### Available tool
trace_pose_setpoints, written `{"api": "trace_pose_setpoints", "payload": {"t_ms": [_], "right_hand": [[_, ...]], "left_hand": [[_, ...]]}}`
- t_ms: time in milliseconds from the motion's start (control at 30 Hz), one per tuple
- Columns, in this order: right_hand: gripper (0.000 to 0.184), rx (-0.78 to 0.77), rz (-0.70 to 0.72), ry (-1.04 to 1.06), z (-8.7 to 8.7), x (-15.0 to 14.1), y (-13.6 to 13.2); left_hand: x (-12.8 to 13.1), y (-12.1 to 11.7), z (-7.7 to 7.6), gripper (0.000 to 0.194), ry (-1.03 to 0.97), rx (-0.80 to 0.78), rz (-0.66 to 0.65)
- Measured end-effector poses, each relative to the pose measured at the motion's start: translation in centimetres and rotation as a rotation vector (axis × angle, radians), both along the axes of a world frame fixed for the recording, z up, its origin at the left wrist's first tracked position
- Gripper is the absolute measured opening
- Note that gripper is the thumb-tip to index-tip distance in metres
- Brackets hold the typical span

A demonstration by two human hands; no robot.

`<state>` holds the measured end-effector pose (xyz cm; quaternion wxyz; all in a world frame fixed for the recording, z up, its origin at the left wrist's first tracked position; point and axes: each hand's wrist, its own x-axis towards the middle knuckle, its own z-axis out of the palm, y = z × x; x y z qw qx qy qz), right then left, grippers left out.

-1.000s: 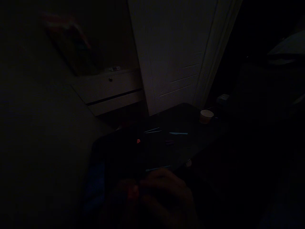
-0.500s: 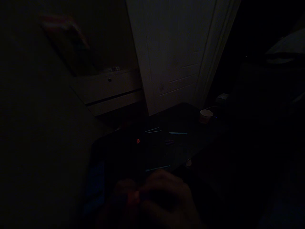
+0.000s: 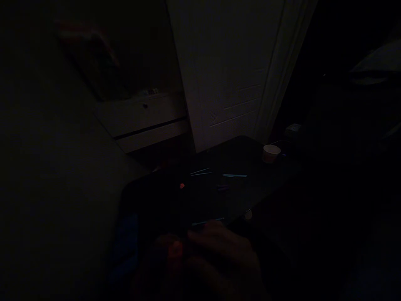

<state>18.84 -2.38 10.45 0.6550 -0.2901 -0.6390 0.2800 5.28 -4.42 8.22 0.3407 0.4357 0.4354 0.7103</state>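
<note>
The picture is very dark, so the hands show only dimly. My left hand (image 3: pixel 161 244) is closed around a small reddish-orange piece (image 3: pixel 175 249) low in the view; its lower part is lost in darkness. Just right of that piece is my right hand (image 3: pixel 224 251), fingers curled with thumb and forefinger towards it; what lies between them is too dark to make out. Beyond the right hand lies a thin light-blue tool (image 3: pixel 207 221). Farther back on the dark table (image 3: pixel 241 144) are a small orange lump (image 3: pixel 182 186), two small purple pieces (image 3: pixel 223 188) and a light-blue knife (image 3: pixel 234 175).
Two thin pale sticks (image 3: pixel 200 172) form a narrow V on the table. A cup (image 3: pixel 271 154) stands at the back right. A dim blue flat shape (image 3: pixel 125 242) is at the left. Behind are a drawer unit (image 3: pixel 147 119) and a pale door (image 3: pixel 228 75).
My right hand's fingertips have drawn slightly apart from the reddish-orange piece, which now shows more fully and more upright in my left hand. The things on the table have stayed put.
</note>
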Motion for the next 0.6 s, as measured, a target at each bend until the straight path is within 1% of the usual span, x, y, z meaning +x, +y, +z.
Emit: {"api": "trace_pose_setpoints", "payload": {"t_ms": [100,167,233,300,367,500,600], "right_hand": [[0.024,0.199,-0.067,-0.125,0.0,0.1,0.5],[0.019,0.277,-0.094,-0.170,0.0,0.1,0.8],[0.018,0.311,-0.117,-0.171,0.0,0.1,1.0],[0.019,0.309,-0.126,-0.158,-0.1,0.1,1.0],[0.021,0.264,-0.105,-0.147,-0.2,0.0,0.8],[0.024,0.143,-0.069,-0.129,-0.3,-0.1,0.5],[0.020,0.108,-0.079,-0.122,-0.2,-0.1,0.4]], "left_hand": [[0.0,-0.1,-0.8,0.034,0.048,-0.004,0.031],[-0.1,-0.2,-1.3,0.026,0.075,-0.003,0.050],[-0.2,-0.2,-1.7,0.020,0.096,-0.002,0.059],[-0.2,-0.1,-1.9,0.019,0.107,-0.003,0.056],[-0.1,0.1,-1.8,0.024,0.107,-0.007,0.047],[0.2,0.1,-1.0,0.035,0.089,-0.021,0.029],[0.5,0.0,-0.3,0.038,0.074,-0.028,0.019]]}}
